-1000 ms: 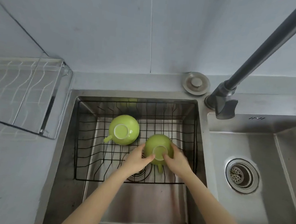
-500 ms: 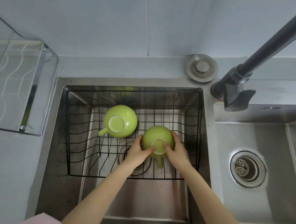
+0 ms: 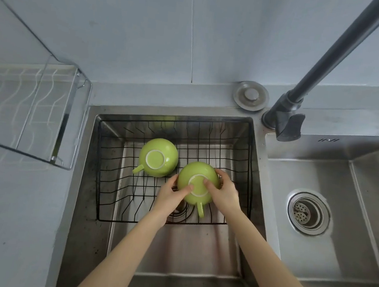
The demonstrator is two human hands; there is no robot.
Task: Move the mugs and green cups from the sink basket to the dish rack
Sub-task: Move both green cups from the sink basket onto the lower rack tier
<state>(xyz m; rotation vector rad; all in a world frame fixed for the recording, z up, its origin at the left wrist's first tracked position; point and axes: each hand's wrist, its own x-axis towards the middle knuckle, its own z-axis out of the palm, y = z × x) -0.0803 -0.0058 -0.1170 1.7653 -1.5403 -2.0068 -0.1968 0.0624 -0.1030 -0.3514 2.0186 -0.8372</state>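
Two green cups sit upside down in the black wire sink basket (image 3: 101,181) in the left basin. The right green cup (image 3: 196,175) has its handle pointing toward me. My left hand (image 3: 171,192) grips its left side and my right hand (image 3: 224,194) grips its right side, thumbs on the pale base ring. The other green cup (image 3: 158,156) stands just to the upper left, untouched, handle pointing down-left. The metal dish rack (image 3: 36,110) sits on the counter to the left and looks bare.
A dark faucet (image 3: 330,64) slants over the divider between the basins. The right basin has a drain strainer (image 3: 308,212). A round metal stopper (image 3: 251,95) lies on the ledge behind the sink. A tiled wall rises behind.
Both hands have stayed clasped on the right green cup; it appears slightly larger and raised a little. The camera view has shifted slightly.
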